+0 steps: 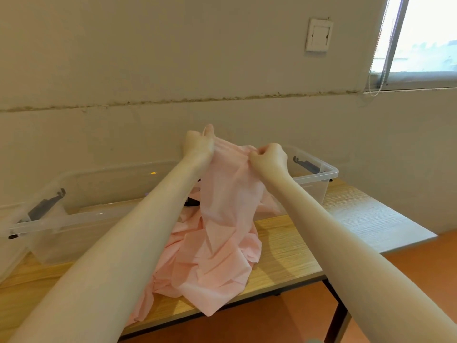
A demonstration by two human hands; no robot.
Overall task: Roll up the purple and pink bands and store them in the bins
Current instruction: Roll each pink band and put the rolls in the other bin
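A long pale pink band (222, 233) hangs from both my hands and piles in loose folds on the wooden table (291, 246), one end drooping over the front edge. My left hand (197, 144) grips the band's top edge, raised above the bins. My right hand (268, 157) pinches the same edge a short way to the right, fingers curled round the bunched fabric. Two clear plastic bins stand behind the band: one on the left (74, 216) and one on the right (319, 174). No purple band shows clearly.
A small dark object (191, 201) lies between the bins, partly hidden by my left arm. The table stands against a beige wall with a switch plate (319, 34). A window (425, 38) is at the upper right. Orange floor lies to the right.
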